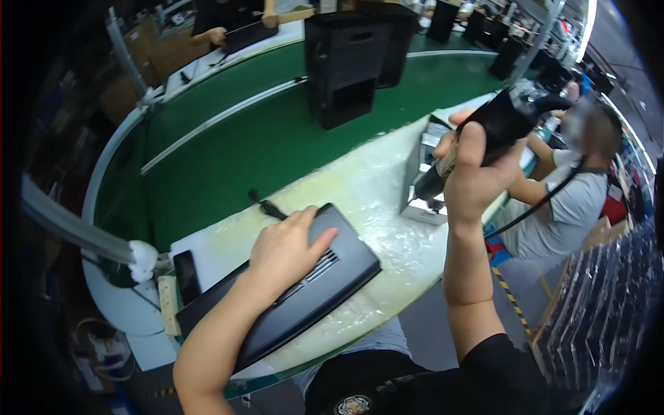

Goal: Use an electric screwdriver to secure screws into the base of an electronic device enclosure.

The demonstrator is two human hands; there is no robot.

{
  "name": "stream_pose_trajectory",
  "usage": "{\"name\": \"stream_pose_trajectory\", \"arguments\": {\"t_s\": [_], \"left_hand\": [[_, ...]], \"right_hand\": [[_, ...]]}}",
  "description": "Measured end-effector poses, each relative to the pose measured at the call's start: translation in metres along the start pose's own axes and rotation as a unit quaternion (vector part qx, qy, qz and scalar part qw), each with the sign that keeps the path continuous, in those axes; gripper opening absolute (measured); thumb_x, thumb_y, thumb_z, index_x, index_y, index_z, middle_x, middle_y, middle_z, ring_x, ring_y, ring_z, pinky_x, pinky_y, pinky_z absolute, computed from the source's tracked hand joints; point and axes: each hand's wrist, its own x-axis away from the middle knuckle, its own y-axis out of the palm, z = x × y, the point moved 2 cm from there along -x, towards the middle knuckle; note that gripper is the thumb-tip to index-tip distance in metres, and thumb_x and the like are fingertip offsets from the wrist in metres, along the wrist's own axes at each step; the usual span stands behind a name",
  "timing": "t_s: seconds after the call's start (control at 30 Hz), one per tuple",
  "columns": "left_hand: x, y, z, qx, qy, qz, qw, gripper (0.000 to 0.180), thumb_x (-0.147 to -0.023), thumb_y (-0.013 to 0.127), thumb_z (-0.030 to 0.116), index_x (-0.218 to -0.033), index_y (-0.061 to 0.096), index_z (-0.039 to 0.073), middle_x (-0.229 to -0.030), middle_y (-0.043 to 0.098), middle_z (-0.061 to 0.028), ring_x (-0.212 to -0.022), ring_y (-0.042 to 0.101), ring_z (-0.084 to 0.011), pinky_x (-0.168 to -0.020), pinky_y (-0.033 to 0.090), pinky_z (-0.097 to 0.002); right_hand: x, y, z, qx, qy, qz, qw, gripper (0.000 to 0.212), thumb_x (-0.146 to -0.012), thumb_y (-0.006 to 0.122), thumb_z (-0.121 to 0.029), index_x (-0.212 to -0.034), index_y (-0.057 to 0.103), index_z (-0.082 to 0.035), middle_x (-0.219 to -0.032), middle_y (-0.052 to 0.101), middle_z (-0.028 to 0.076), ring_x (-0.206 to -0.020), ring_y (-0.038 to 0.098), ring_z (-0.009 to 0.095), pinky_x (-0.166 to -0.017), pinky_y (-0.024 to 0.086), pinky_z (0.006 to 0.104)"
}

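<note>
On the near left of the white, film-covered tabletop (398,259), a dark grey rectangular case with slotted vents (354,247) lies slantwise, the left hand (282,243) on top, fingers loosely spread! Over right, the right hand (478,173) has its fingers wrapped round a thick black cylindrical tool (503,126), near a silvery box (423,213); whether they touch, I can't tell.

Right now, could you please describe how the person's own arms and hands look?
The left hand and right hand are both bare, with no gloves or wristwatch visible. The right arm wears a short black sleeve; the left sleeve is out of view.
</note>
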Motion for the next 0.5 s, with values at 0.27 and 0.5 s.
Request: {"name": "stream_pose_trajectory", "arguments": {"t_s": [0.27, 0.5], "left_hand": [[0.001, 0.001, 0.004, -0.004, 0.018, 0.013, 1.0, 0.048, -0.092, 0.06, 0.037, -0.121, 0.06, -0.001, -0.108, 0.067, -0.0248, -0.097, 0.065, -0.0409, -0.087, 0.051, -0.0448], [0.076, -0.032, -0.025, -0.086, -0.012, 0.055, 0.995, 0.041, -0.09, 0.064, 0.028, -0.116, 0.06, -0.003, -0.101, 0.067, -0.0213, -0.091, 0.066, -0.0386, -0.08, 0.053, -0.0445]], "right_hand": [[0.036, -0.113, 0.096, 0.174, -0.022, 0.083, 0.981, 0.044, -0.09, 0.067, -0.008, -0.123, 0.04, 0.002, -0.093, 0.065, 0.008, -0.07, 0.061, 0.009, -0.061, 0.051, 0.0215], [0.046, -0.099, 0.058, 0.152, 0.11, 0.009, 0.982, 0.039, -0.093, 0.064, -0.007, -0.123, 0.041, 0.002, -0.096, 0.064, 0.009, -0.065, 0.059, 0.009, -0.059, 0.051, 0.0226]]}}
